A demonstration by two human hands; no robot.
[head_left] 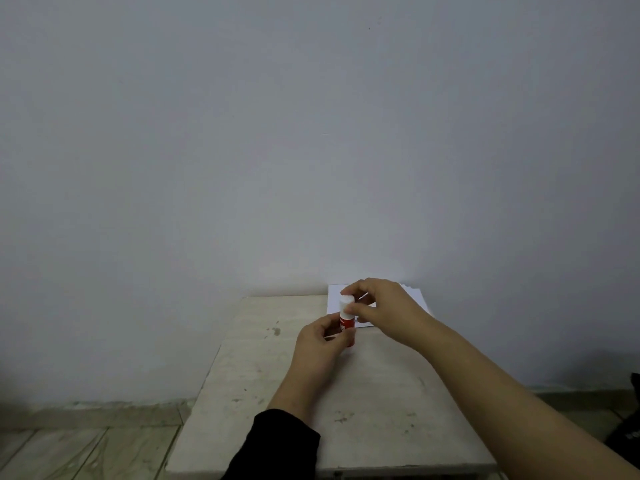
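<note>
A red glue stick (pixel 346 323) with a white cap (pixel 346 302) stands upright above the middle of a pale, stained table (pixel 242 393). My left hand (pixel 320 344) grips its red body from the left. My right hand (pixel 384 311) pinches the white cap with thumb and fingertips. Behind the hands, a small stack of white paper sheets (pixel 335 299) lies at the table's far edge against the wall, partly hidden by my right hand.
A plain grey-white wall (pixel 311 133) rises right behind the table. Tiled floor (pixel 86 452) shows at lower left. A dark object (pixel 628 434) sits on the floor at the right edge.
</note>
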